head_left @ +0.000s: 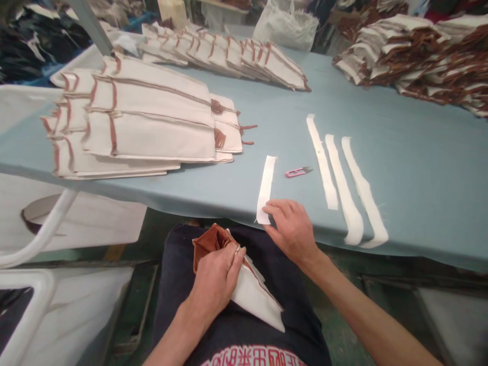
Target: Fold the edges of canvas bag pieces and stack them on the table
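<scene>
On my lap lies a cream fabric pouch [257, 297] with a brown lining, its mouth spread toward the table. My left hand [217, 277] is closed around its upper edge; the fingertips pinch the rim. At the table's front edge, my right hand [290, 229] has thumb and fingers on the lower end of a short white fabric strip [266, 185]. The rest of that strip lies flat on the table. Just right of it is a pair of pink thread snips [298, 172]. Three longer white strips [345, 190] lie side by side farther right.
Stacked cream pouches with brown trim [152, 122] cover the table's left part. Another row of pouches [229, 53] lies behind them, and a heap of cream and brown pieces [415, 56] is at the back right. A white metal frame [41, 239] stands at lower left.
</scene>
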The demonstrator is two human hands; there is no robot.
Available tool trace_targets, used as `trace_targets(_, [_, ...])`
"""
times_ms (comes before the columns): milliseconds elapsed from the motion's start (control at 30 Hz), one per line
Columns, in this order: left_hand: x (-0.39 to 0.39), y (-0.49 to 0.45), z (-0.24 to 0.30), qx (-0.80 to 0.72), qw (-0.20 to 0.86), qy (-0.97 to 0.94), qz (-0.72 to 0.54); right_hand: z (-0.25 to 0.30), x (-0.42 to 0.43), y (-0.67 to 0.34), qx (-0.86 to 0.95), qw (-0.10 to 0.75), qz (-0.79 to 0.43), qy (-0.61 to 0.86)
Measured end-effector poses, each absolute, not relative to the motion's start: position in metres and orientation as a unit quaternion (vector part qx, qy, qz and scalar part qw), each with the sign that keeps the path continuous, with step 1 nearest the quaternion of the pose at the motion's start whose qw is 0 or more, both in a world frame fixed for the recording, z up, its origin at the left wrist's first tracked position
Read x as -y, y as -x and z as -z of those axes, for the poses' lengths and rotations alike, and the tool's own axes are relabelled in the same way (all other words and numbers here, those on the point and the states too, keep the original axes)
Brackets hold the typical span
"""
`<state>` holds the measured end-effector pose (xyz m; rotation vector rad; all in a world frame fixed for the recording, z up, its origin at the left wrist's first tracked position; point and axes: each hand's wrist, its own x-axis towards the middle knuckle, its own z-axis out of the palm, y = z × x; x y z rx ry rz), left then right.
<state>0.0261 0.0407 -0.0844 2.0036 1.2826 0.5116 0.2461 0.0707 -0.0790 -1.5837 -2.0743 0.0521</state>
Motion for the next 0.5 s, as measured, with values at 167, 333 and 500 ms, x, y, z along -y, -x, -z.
trace_targets(167, [-0.052, -0.023, 0.088, -0.560, 0.335, -0.725, -0.221, 0.082, -0.082, -0.250, 0.727, 0.295, -0.084, 0.614])
trace_targets(333, [-0.060, -0.033, 0.077, -0.575, 0.407, -0.655, -0.275, 0.072, -0.089, -0.254, 0.651, 0.324, -0.181, 0.662])
trace_targets(500, [-0.060, -0.040, 0.066, -0.567, 0.433, -0.619, -0.328, 0.061, -0.091, -0.258, 0.563, 0.389, -0.279, 0.673])
